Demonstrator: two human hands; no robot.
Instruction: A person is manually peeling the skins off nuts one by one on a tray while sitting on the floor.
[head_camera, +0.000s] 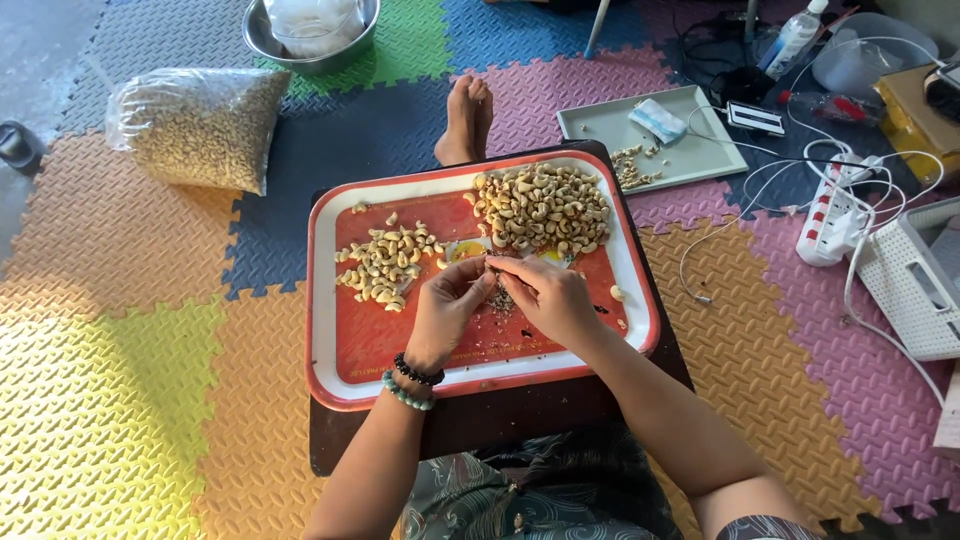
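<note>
Cashew nut (492, 266) pinched between fingertips of left hand (450, 305) and right hand (548, 298), both closed on it, held just above middle of red tray (345, 340) on dark low table (480, 420). Larger heap of cashews (542, 208) at tray's far right, smaller heap (388, 264) at left, skin scraps (502, 300) beneath hands. Bag of nuts (200, 125) and steel bowl (262, 38) well apart on foam-mat floor (110, 400).
</note>
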